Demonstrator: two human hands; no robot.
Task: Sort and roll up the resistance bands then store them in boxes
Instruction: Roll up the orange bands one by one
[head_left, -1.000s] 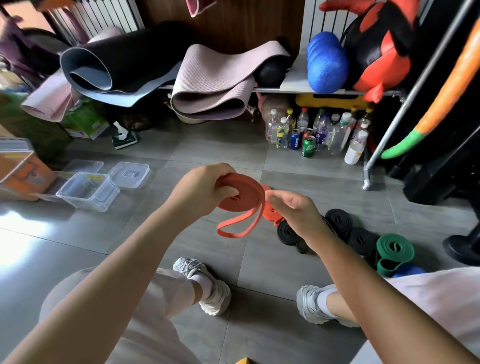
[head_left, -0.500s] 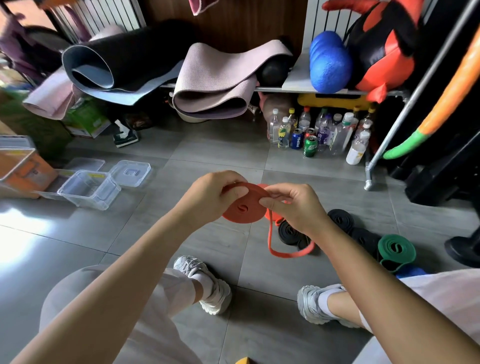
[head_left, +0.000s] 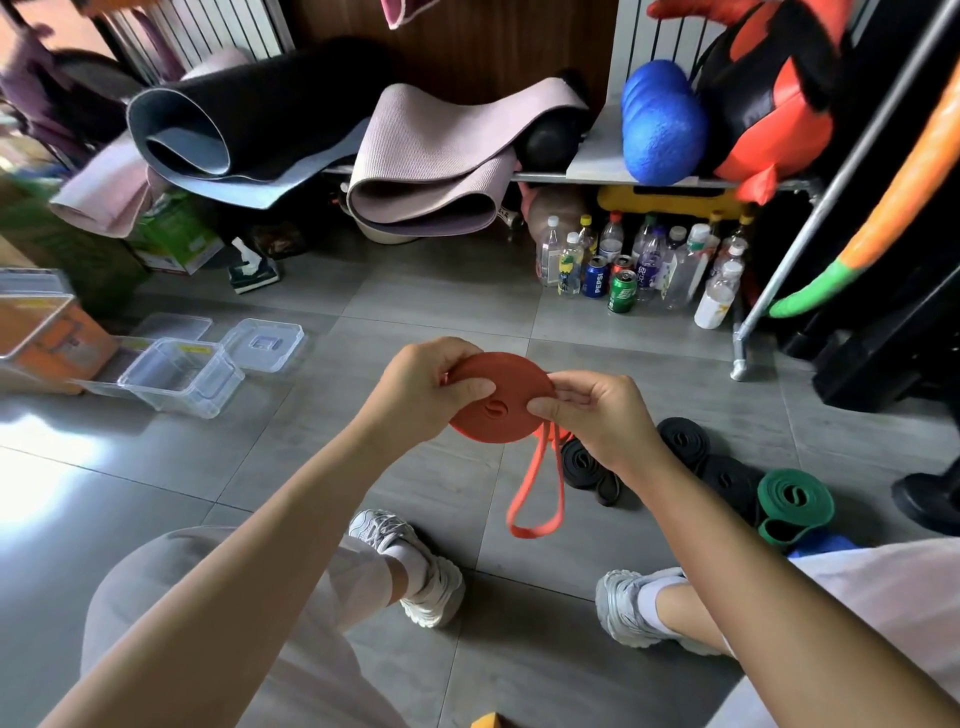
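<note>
Orange band (head_left: 500, 400), coiled into a disc, sits pinched between both hands: left hand (head_left: 426, 392) and right hand (head_left: 597, 413) grip opposite edges. Its loose tail hangs below the right hand. Clear boxes (head_left: 179, 374) lie well left of them.

The right hand (head_left: 597, 415) came up from below and to the right of the coiled orange band (head_left: 498, 402) and pinched its right edge, opposite the left hand (head_left: 421, 395). The coil turned its flat face more toward the camera. The loose loop (head_left: 535, 501), which had trailed left under the coil, swung to hang straight down beneath the right hand
</note>
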